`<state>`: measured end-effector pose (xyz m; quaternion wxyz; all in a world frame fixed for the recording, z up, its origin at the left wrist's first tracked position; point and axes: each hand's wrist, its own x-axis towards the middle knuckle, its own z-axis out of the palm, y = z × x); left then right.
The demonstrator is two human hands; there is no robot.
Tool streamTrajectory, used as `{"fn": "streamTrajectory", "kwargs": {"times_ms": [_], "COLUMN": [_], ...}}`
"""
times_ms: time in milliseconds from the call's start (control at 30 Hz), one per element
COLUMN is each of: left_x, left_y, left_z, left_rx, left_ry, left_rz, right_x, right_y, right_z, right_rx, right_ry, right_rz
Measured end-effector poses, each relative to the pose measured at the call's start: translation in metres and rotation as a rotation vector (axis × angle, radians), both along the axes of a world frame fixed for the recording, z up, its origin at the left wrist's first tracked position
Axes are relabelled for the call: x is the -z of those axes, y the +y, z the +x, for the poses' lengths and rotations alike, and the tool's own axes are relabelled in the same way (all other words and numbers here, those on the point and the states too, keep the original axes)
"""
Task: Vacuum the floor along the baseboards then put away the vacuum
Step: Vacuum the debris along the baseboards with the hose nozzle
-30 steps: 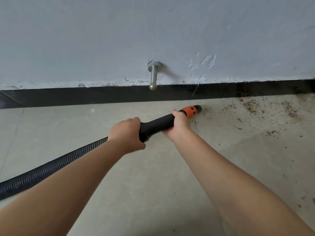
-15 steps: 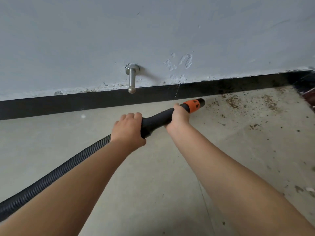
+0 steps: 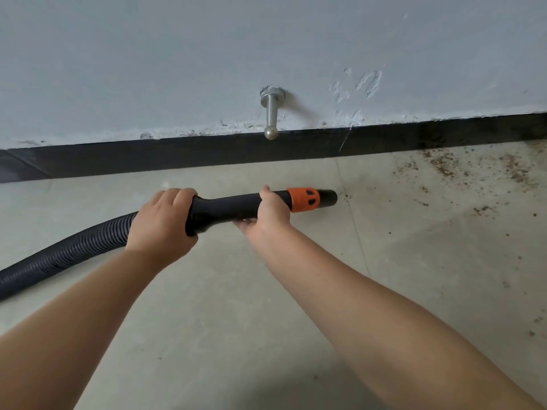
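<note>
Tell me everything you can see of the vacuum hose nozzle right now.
The vacuum hose nozzle is a smooth black tube, seemingly plastic, with an orange collar before its black open tip. A ribbed black hose trails off left. The nozzle points right toward scattered debris. The left hand and right hand grip it.

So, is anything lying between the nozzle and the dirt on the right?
Nothing visible. Only bare floor lies between the nozzle and the dirt. The doorstop is on the wall, off that path.
</note>
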<state>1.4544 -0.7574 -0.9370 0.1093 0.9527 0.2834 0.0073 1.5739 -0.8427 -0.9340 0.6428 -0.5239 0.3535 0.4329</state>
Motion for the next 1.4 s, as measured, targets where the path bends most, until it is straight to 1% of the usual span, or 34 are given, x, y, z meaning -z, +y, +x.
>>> {"fn": "streamTrajectory", "kwargs": {"times_ms": [133,333,500,567,633,700,867,967,1100,1167,1200,1300,1400], "left_x": [0.008,0.011,0.006,0.002,0.004,0.007,0.017,0.025,0.025,0.019,0.018,0.020,0.024], "left_y": [-0.010,-0.048,-0.066,-0.057,-0.042,-0.029,-0.010,-0.011,-0.023,-0.027,-0.026,-0.019,-0.005], "left_z": [0.005,0.046,0.069,0.066,0.057,0.043,0.009,-0.004,0.003,0.012,0.014,0.004,-0.018], "left_rx": [0.082,0.122,0.108,0.129,0.153,0.124,0.117,0.102,0.062,-0.016,-0.051,-0.022,-0.077], "left_ry": [0.033,0.066,0.021,-0.092,-0.172,-0.206,-0.182,-0.145,-0.123,-0.090,-0.095,-0.158,-0.198], "left_rz": [-0.022,0.059,0.027,0.036,0.057,0.080,0.127,0.099,0.091,0.040,0.019,0.060,0.044], "right_x": [0.004,0.005,0.011,0.011,0.005,-0.001,0.000,0.008,0.012,0.011,0.011,0.011,0.007], "right_y": [-0.018,-0.036,-0.034,-0.029,-0.021,-0.012,0.000,-0.004,0.000,0.005,0.008,0.017,0.031], "right_z": [0.003,0.050,0.081,0.083,0.077,0.064,0.027,0.012,0.016,0.019,0.020,0.012,-0.007], "right_rx": [0.037,-0.001,-0.075,-0.063,-0.030,-0.031,-0.073,-0.076,-0.094,-0.082,-0.077,-0.071,-0.114], "right_ry": [0.012,-0.065,-0.154,-0.167,-0.188,-0.169,-0.044,0.006,-0.062,-0.093,-0.107,-0.130,-0.134], "right_rz": [-0.014,-0.121,-0.208,-0.203,-0.153,-0.100,-0.071,-0.045,-0.090,-0.120,-0.128,-0.121,-0.088]}}
